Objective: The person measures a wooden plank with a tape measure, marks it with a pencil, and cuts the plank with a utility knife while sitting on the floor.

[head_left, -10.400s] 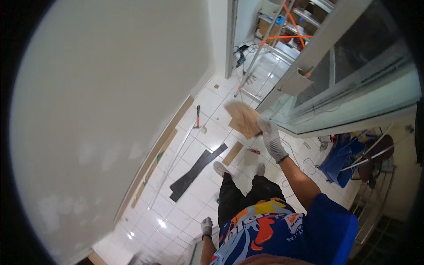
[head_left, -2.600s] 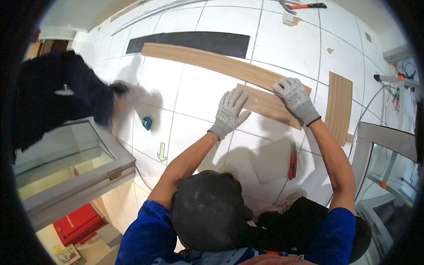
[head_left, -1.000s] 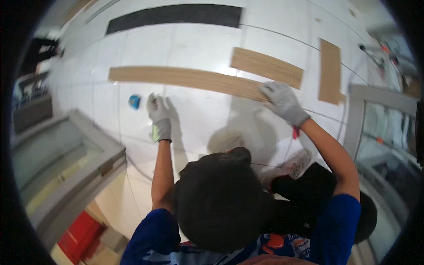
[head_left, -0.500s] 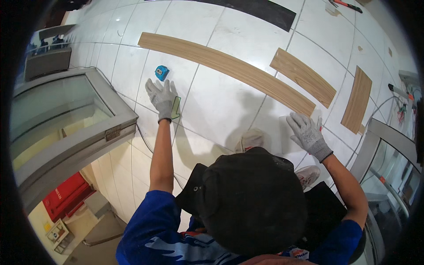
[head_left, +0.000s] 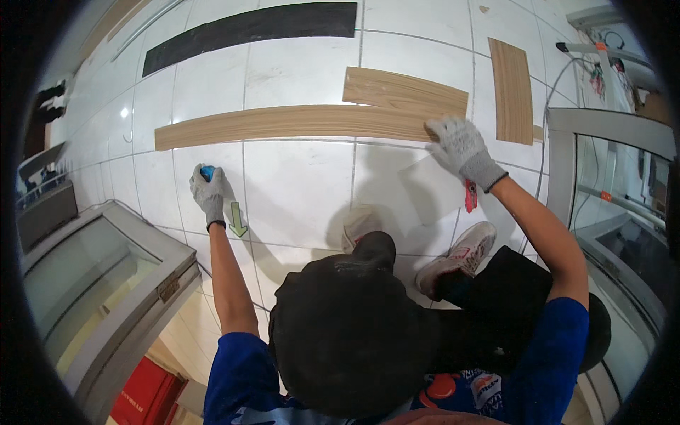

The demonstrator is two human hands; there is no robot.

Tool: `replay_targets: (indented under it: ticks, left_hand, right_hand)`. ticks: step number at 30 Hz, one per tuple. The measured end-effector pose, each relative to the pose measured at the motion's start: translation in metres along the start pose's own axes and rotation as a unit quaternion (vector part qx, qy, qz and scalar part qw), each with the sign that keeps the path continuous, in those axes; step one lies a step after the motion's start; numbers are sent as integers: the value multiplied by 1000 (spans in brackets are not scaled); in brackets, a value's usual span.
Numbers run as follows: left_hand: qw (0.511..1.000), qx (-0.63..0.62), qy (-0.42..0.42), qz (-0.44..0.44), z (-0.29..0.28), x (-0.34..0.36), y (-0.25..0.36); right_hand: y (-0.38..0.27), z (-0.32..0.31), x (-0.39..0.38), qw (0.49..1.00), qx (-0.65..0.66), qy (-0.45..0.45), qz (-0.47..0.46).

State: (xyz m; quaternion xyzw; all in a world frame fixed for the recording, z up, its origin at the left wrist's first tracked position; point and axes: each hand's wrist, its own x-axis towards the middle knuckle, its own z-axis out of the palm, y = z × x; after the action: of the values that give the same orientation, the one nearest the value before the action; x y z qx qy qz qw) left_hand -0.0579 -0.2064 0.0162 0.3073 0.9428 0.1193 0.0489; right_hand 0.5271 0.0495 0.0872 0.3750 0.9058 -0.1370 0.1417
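Observation:
A long wood-grain plank [head_left: 283,123] lies across the tiled floor. My gloved right hand [head_left: 457,145] is at its right end, fingertips bent against the end and partly hiding it. My gloved left hand [head_left: 207,191] is closed around a blue tape measure [head_left: 207,172] on the floor, below the plank's left part. Just right of that wrist lies a green arrow-shaped piece [head_left: 236,220]. A red utility knife [head_left: 470,196] rests beside my right wrist, at the edge of a pale flat sheet [head_left: 432,188].
A shorter wood-grain plank [head_left: 404,88] lies against the long one's far edge. Another short plank [head_left: 511,92] is at the right. Farther off is a black strip [head_left: 248,35]. Grey-framed glass panels stand at the left [head_left: 170,283] and right [head_left: 563,170]. My shoe [head_left: 460,255] is near the knife.
My left hand has closed on the tape measure. My right hand has moved from the floor near the knife to the long plank's end. The view has turned.

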Motion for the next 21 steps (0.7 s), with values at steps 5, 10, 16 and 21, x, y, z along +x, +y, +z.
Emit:
replay_targets:
  ticks: [5, 10, 16, 21]
  left_hand:
    - [996, -74, -1, 50, 3, -40, 40]
    - [980, -148, 5, 135, 11, -72, 66]
    - [953, -254, -43, 160, 11, -99, 172]
    - [943, -247, -78, 209, -2, -110, 224]
  right_hand:
    - [44, 4, 23, 987, -59, 152, -6]
    - [59, -14, 37, 995, 27, 93, -13]
    - [62, -23, 31, 997, 11, 68, 30]
    - [68, -6, 28, 986, -18, 103, 132]
